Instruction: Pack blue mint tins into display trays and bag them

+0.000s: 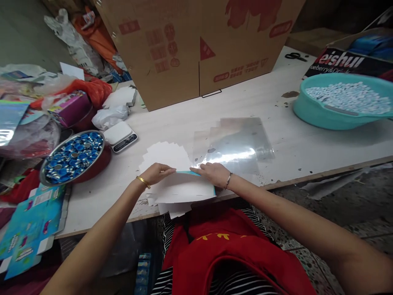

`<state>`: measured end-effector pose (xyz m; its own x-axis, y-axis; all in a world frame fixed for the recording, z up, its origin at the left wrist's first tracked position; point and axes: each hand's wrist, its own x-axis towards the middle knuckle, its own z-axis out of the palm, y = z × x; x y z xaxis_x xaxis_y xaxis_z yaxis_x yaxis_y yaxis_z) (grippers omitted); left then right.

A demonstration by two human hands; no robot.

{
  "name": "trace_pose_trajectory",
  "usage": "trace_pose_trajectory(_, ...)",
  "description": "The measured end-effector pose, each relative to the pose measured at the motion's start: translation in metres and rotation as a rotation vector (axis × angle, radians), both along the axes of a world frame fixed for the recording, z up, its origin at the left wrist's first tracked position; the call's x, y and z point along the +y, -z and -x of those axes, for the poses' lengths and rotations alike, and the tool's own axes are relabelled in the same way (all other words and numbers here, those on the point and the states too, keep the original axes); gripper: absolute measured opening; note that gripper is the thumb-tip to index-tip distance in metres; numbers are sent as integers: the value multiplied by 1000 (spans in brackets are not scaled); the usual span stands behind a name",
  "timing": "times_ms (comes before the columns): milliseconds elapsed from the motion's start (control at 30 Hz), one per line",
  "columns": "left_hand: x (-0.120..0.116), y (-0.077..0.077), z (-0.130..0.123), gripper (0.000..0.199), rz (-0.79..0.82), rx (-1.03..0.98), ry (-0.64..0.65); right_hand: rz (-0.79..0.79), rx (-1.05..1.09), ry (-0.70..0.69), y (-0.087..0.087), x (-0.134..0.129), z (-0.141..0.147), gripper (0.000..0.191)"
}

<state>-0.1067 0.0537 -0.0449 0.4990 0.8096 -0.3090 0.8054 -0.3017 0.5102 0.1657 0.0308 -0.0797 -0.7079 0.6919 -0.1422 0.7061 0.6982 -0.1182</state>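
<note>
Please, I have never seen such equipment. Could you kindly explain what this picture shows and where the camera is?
There is no machine: a camera on a person's head looks down at two bare hands. The left hand and right hand hold a white sheet with a blue edge. On the table lie fanned white sheets, clear plastic sheets and a small scale. A bowl of blue-and-silver pieces stands left, a turquoise basin right, a cardboard box behind.

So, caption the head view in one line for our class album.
Left hand and right hand hold a blue-edged white sheet beside clear plastic sheets on a table.
</note>
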Motion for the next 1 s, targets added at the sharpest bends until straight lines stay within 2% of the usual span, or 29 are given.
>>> trace_pose_trajectory(33,-3,2,0,36,10,11,64,-5,16,-10,1,-1,-1,50)
trace_pose_trajectory(67,-6,4,-1,37,-15,44,132,1,39,-18,1,-2,-2,56)
trace_pose_trajectory(133,-13,8,-6,36,-149,156,220,45,99,-26,-1,-3,-4,75)
trace_pose_trajectory(167,-15,10,-10,32,-224,223,232,76,121,-28,-3,-2,-3,79)
trace_pose_trajectory(200,-17,13,-14,27,-282,285,231,108,128,-29,-4,-1,-2,75)
trace_pose_trajectory(267,-17,16,-22,20,-338,373,219,144,89,-14,-8,1,2,54)
trace_pose_trajectory(367,-12,19,-27,21,-343,432,221,127,-20,37,-11,5,12,28)
trace_pose_trajectory(633,1,13,-34,19,-234,569,418,62,-136,12,-6,10,29,24)
trace_pose_trajectory(900,-4,25,-43,27,-263,584,358,58,-198,29,-8,12,42,25)
trace_pose_trajectory(1000,-5,16,-41,31,-279,591,322,38,-196,47,-9,12,40,28)
